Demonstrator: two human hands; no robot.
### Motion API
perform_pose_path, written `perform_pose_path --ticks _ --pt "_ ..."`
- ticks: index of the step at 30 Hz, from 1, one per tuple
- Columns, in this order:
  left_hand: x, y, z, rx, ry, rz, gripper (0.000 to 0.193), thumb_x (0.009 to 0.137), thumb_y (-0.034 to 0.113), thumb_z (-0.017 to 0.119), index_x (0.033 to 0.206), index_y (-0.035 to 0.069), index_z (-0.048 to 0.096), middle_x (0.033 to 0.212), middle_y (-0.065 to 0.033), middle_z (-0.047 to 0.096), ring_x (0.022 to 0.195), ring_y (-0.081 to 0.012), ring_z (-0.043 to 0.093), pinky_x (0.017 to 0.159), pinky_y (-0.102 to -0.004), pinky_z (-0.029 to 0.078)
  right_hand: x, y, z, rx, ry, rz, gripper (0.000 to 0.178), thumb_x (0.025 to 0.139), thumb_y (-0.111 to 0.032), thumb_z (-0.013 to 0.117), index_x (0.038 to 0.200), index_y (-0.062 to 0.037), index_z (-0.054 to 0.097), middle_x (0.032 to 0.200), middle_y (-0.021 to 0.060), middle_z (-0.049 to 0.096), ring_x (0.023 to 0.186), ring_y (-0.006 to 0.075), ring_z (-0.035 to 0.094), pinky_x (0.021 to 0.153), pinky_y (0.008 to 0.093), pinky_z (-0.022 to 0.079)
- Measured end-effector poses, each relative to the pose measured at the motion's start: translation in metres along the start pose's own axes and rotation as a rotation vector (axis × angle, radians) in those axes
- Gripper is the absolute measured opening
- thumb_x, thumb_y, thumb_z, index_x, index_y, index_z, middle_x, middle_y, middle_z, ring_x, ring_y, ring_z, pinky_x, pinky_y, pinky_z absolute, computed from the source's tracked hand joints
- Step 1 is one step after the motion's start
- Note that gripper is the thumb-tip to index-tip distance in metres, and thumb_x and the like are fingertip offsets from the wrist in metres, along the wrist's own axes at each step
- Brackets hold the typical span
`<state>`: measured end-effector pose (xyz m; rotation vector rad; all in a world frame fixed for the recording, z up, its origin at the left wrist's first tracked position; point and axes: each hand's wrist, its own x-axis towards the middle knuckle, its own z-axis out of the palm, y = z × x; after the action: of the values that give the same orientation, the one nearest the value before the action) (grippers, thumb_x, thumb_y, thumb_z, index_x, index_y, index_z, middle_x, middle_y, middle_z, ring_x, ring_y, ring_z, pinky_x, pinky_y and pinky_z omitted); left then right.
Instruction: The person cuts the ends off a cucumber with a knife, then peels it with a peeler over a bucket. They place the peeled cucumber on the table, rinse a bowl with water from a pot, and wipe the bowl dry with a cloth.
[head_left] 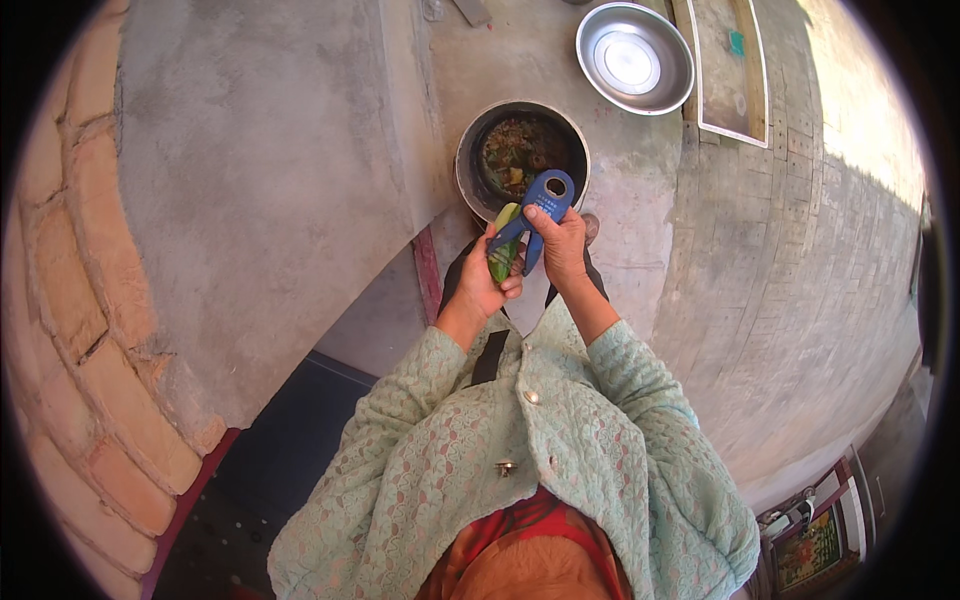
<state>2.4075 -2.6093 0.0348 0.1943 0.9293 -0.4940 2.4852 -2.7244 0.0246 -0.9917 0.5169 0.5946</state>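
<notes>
My left hand [478,280] is closed around a green cucumber [503,260], which is held upright with its paler end toward the pot. In my right hand [563,245] is a blue Y-shaped peeler [551,192], gripped by its handle with the thumb on top. The peeler's two prongs point back toward me and lie against the cucumber; its blade is hard to make out. Both hands are at the near rim of a dark metal pot [584,158]. Wet scraps in brown, green and yellow [515,150] cover the pot's bottom.
A shiny steel basin [588,72] stands on the floor beyond the pot, to the right. Near it lies a white rectangular frame [765,80]. A grey concrete slab [260,170] fills the left, bordered by orange bricks [100,240]. Paved ground [790,300] stretches along the right.
</notes>
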Motion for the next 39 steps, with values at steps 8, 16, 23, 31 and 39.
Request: perform_pose_path --ticks 8,16,23,31,39 --pt "0.005 -0.014 -0.005 -0.082 -0.071 0.025 0.053 0.085 0.06 0.04 0.092 0.01 0.058 0.065 -0.0031 0.051 0.041 -0.0139 0.037 0.04 -0.0279 0.03 0.013 -0.002 -0.007 -0.046 -0.051 0.057 0.022 0.074 -0.014 0.072 0.09 -0.0029 0.061 0.08 0.0004 0.061 0.071 0.008 0.056 0.067 0.0228 0.045" --pt "-0.01 -0.017 -0.011 -0.032 -0.053 0.063 0.06 0.087 0.06 0.036 0.099 0.003 0.052 0.062 -0.003 0.044 0.043 -0.0116 0.036 0.043 -0.0262 0.032 0.066 0.008 -0.017 -0.09 -0.049 0.02 0.022 0.072 -0.013 0.073 0.088 -0.0019 0.062 0.08 0.0012 0.062 0.069 0.0083 0.056 0.066 0.023 0.046" --pt "-0.02 -0.018 -0.004 0.029 0.008 0.132 0.055 0.085 0.059 0.045 0.098 0.006 0.052 0.062 -0.0046 0.048 0.043 -0.012 0.038 0.043 -0.0274 0.035 0.113 0.008 -0.065 -0.369 0.195 -0.151 0.027 0.071 -0.014 0.075 0.09 0.0012 0.062 0.082 0.004 0.065 0.069 0.0106 0.059 0.065 0.0256 0.049" --pt "-0.008 -0.003 -0.011 0.196 0.113 0.205 0.045 0.082 0.05 0.055 0.1 0.009 0.051 0.067 -0.0049 0.053 0.047 -0.0126 0.046 0.045 -0.0313 0.041 0.097 0.001 -0.047 -0.658 0.247 -0.372 0.036 0.069 -0.022 0.079 0.094 -0.0011 0.063 0.079 0.0016 0.065 0.07 0.0081 0.056 0.067 0.0246 0.047" --pt "-0.004 0.01 -0.006 0.142 -0.031 0.097 0.048 0.083 0.049 0.045 0.098 0.004 0.054 0.067 -0.0044 0.051 0.043 -0.0128 0.043 0.042 -0.0288 0.038 0.028 -0.034 -0.031 0.082 0.021 -0.068 0.024 0.074 -0.017 0.073 0.091 -0.0055 0.059 0.082 0.0011 0.061 0.068 0.0104 0.055 0.063 0.025 0.047"
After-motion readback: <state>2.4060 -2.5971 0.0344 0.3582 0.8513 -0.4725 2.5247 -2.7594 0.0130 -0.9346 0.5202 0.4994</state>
